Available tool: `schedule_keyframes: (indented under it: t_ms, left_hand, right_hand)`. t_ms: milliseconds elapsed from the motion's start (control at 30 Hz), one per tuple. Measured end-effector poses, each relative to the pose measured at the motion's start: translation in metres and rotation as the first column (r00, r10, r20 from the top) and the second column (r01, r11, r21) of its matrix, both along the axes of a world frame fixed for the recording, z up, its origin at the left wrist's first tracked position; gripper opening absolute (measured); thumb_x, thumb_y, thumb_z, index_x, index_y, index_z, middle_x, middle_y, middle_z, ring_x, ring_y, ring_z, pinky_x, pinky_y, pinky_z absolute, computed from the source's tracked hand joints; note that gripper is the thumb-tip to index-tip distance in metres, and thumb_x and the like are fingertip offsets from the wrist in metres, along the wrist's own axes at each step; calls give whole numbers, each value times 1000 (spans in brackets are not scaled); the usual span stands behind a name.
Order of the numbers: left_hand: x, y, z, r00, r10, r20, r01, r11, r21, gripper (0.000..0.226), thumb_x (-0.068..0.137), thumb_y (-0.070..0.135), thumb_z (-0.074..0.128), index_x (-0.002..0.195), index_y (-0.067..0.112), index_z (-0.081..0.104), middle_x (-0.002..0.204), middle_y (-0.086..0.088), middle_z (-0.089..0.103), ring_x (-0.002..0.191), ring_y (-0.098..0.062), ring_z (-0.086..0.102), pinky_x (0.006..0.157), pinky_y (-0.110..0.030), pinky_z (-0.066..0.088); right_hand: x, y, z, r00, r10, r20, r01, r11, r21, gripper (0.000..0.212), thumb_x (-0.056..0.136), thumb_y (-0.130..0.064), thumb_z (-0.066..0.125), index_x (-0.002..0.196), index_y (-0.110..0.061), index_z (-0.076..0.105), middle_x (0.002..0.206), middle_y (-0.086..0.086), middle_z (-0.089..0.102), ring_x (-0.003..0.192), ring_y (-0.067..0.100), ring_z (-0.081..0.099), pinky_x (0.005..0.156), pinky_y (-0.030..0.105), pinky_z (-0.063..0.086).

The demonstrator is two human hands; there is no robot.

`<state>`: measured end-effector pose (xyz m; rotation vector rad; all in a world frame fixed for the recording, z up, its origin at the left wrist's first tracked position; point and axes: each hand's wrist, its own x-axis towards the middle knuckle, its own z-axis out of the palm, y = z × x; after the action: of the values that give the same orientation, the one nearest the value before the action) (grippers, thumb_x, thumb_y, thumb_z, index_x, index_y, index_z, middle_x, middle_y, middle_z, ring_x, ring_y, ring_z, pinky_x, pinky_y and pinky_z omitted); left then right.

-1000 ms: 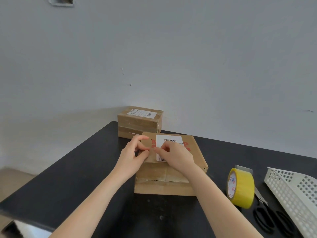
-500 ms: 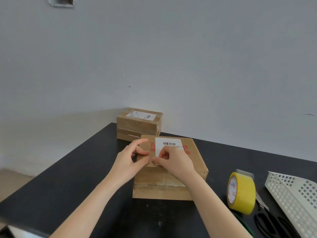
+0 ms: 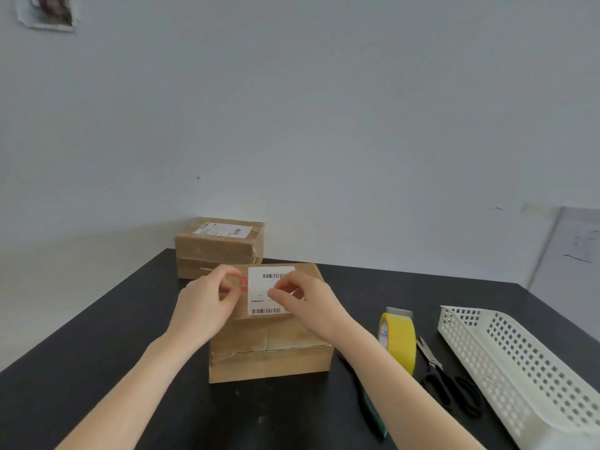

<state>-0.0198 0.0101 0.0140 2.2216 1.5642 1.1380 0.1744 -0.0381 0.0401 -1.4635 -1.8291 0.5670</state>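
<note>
Cardboard box [image 3: 269,349] sits on the black table [image 3: 97,352] with a white label [image 3: 258,282] on top, sticking-down step I reckon. The right hand [image 3: 311,303] pinches the label's middle, the left hand [image 3: 204,303] curls beside it, grip unclear; next it needs smoothing flat, corners included.

We log soft, even light, brighter toward 3 o'clock; the wall [image 3: 292,108] dims toward 8 o'clock. Front face of near box [image 3: 269,362] shaded. Edges bow; basket [image 3: 519,368] at 4 o'clock stretched. Mild softness overall.
</note>
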Motion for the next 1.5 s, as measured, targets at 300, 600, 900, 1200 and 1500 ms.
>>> schedule_keyframes:
  t_ms: [300, 600, 900, 1200, 1500]
  left_hand:
    - [102, -23, 18, 962, -263, -78, 270, 957, 106, 12, 90, 29, 61, 100, 32, 65, 98, 22, 63, 95, 2, 56, 82, -22, 50]
    - [194, -27, 4, 832, -358, -423, 490, 832, 260, 23, 90, 29, 58, 113, 28, 58, 117, 15, 55, 107, -7, 48, 86, -24, 39]
    - [218, -12, -10, 677, -330, -658, 619, 739, 266, 48, 57, 24, 86, 97, 29, 60, 97, 13, 60, 84, -7, 59, 64, -23, 53]
    - [227, -7, -16, 660, -337, -672, 662, 684, 307, 41, 55, 18, 89, 84, 30, 64, 79, 16, 63, 71, -1, 59, 58, -13, 48]
    - [230, -6, -9, 655, -352, -669, 667, 685, 294, 40, 61, 15, 86, 89, 31, 62, 80, 16, 63, 71, -1, 59, 58, -15, 51]
  right_hand:
    - [120, -40, 1, 894, -403, -195, 429, 896, 113, 8, 91, -25, 60, 87, -23, 67, 83, -7, 69, 80, 10, 64, 72, 22, 49]
    - [182, -57, -28, 799, -582, -150, 572, 813, -108, 20, 90, -35, 63, 107, -25, 59, 102, -5, 63, 92, 11, 60, 81, 31, 51]
    - [189, -70, -57, 840, -490, -233, 391, 844, -367, 63, 81, -46, 72, 133, -23, 44, 113, -3, 57, 104, 12, 58, 95, 33, 51]
    - [185, -67, -72, 874, -442, -203, 331, 846, -418, 52, 76, -53, 73, 113, -19, 59, 107, -2, 66, 104, 17, 65, 91, 31, 56]
    - [181, -63, -80, 905, -374, -201, 281, 882, -378, 20, 91, -41, 62, 95, -22, 63, 80, -12, 57, 70, 2, 51, 65, 17, 39]
